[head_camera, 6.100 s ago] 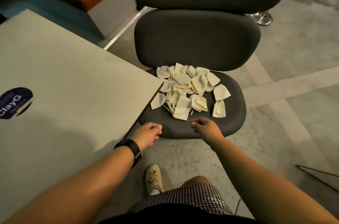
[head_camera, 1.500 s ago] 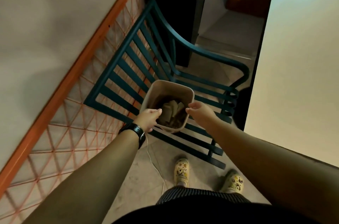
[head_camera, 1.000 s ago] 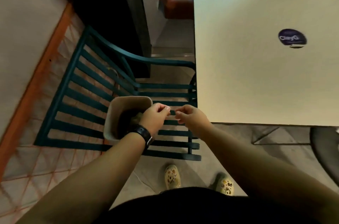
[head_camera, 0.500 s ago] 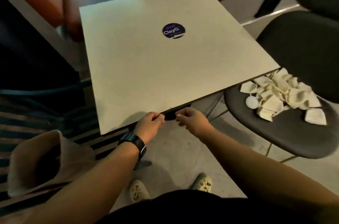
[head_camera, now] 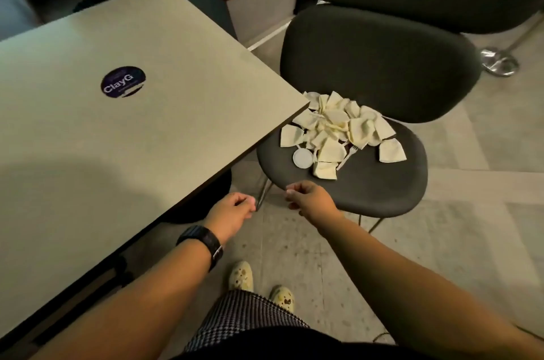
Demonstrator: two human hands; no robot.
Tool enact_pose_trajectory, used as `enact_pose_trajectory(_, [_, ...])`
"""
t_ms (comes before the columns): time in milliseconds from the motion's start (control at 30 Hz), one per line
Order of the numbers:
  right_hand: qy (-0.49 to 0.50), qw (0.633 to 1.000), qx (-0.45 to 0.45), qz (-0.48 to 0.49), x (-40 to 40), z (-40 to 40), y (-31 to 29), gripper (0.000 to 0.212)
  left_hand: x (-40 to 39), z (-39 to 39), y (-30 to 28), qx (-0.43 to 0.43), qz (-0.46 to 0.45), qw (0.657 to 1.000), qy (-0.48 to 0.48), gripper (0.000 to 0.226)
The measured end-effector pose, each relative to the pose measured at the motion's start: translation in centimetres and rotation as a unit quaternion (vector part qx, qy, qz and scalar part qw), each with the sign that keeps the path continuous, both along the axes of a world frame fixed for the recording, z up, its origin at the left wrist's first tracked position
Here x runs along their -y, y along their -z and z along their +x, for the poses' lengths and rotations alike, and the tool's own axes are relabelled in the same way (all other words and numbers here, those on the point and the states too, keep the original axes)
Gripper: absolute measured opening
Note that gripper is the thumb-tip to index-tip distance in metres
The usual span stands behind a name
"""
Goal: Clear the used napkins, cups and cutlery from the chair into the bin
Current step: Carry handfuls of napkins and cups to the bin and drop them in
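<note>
Two hands out front, both loosely curled, holding nothing: left hand (head_camera: 234, 210) by the table (head_camera: 123, 135) edge, right hand (head_camera: 309, 197) at the front rim of the dark chair (head_camera: 379, 183). Napkins (head_camera: 338, 127) piled on the seat; round white lid (head_camera: 302, 158) and plastic fork (head_camera: 348, 156) beside them. Black watch (head_camera: 203, 240) on left wrist.

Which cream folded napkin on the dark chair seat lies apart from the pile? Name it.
The cream folded napkin at the right edge of the dark chair seat. A strip of bare seat separates it from the heap of napkins, which overlap.
</note>
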State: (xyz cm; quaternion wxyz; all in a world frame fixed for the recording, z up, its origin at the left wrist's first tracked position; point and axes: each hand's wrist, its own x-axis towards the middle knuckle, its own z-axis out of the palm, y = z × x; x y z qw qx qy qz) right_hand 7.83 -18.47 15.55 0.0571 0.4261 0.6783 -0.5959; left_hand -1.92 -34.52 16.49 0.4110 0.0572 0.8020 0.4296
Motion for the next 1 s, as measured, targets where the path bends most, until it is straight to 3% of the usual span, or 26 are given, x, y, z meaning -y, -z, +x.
enact_pose_trajectory(433, [0.179,0.981,0.078,-0.011,-13.1,0.3,5.5,0.005,-14.1,-6.1,5.4,0.04,-0.048,0.989,0.137,0.013])
enact_pose_trajectory(567, [0.209,0.973,0.097,-0.022,-15.8,0.1,7.1,0.006,-17.1,-7.2,6.6,0.042,-0.063,0.987,0.14,0.011])
enact_pose_trajectory(767, [0.164,0.977,0.137,-0.019,-22.2,-1.0,11.0,0.005,-23.2,-8.0,10.7,0.07,-0.108,0.988,0.086,0.016])
enact_pose_trajectory(900, [0.121,0.984,0.129,-0.01,-26.7,-2.7,14.3,0.019,-27.9,-8.7,13.8,0.067,-0.135,0.988,-0.029,0.038])
enact_pose_trajectory(1000, [0.088,0.988,0.13,0.006,-29.9,-4.4,17.3,0.034,-30.4,-10.0,17.2,0.033,-0.17,0.98,-0.094,0.039])
